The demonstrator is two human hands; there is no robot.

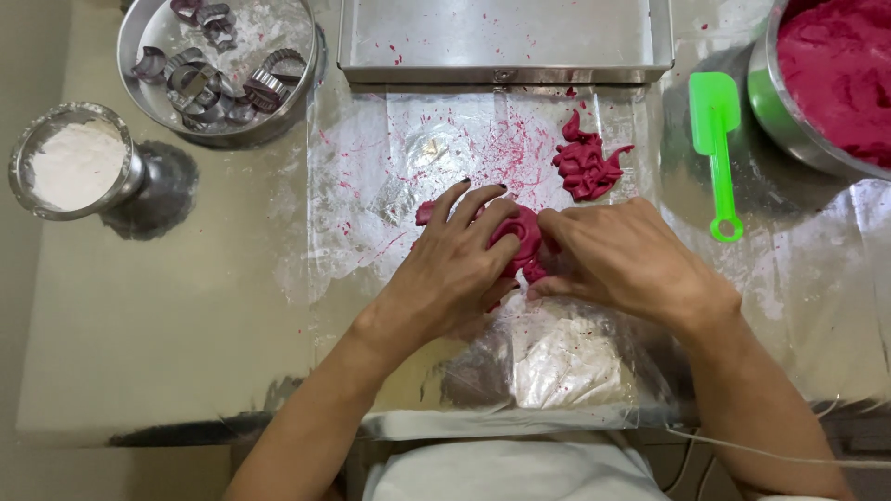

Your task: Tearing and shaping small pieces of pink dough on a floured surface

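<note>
A lump of deep pink dough (522,239) lies on a clear plastic sheet (371,176) in the middle of the table. My left hand (455,269) covers its left side with the fingers spread over it. My right hand (622,260) presses against its right side, fingertips curled on the dough. Both hands hide much of the lump. A smaller ragged scrap of the same pink dough (587,162) sits apart, just beyond my right hand.
A steel baking tray (506,57) stands at the back centre. A round pan of metal cookie cutters (223,70) is back left, a tin of white flour (79,162) at left. A green spatula (716,148) and a bowl of pink dough (831,79) are at right.
</note>
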